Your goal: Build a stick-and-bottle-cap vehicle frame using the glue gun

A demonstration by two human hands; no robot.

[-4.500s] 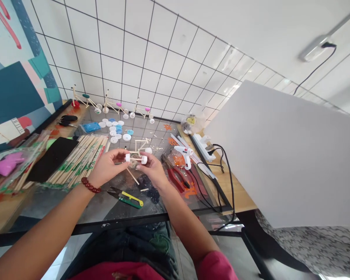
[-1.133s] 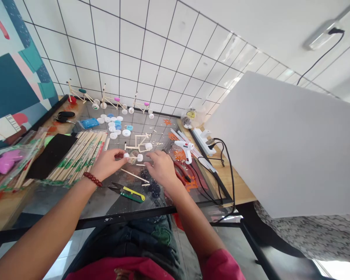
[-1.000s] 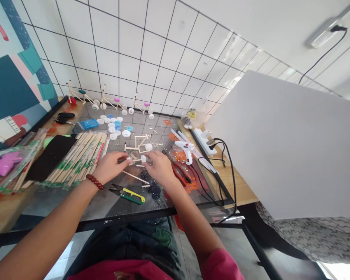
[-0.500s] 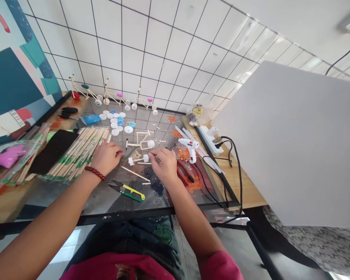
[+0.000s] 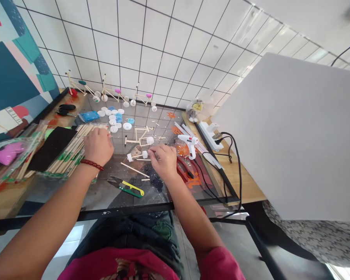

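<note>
My left hand [image 5: 98, 146] is closed over the right end of a bundle of wooden chopsticks [image 5: 71, 153] in clear wrapping; its fingertips are hidden. My right hand [image 5: 164, 160] rests low over the table, thumb and forefinger close together, and anything between them is too small to make out. Just left of those fingertips lies a short stick with white caps [image 5: 137, 156] at both ends. Behind it is a wooden stick frame [image 5: 137, 140] with a white cap. A loose thin stick [image 5: 134, 169] and yellow-green thread snips [image 5: 126, 187] lie nearer me.
A white glue gun [image 5: 189, 144] stands right of my right hand, with red-handled pliers [image 5: 184, 170] below and a power strip [image 5: 211, 136] beyond. Bottle caps [image 5: 115, 118] lie further back, before several stick models [image 5: 140, 96] along the wall.
My left hand has moved left and away from me, onto the end of the chopstick bundle, and its fingers have curled. The right hand stays beside the capped stick. The view has shifted slightly.
</note>
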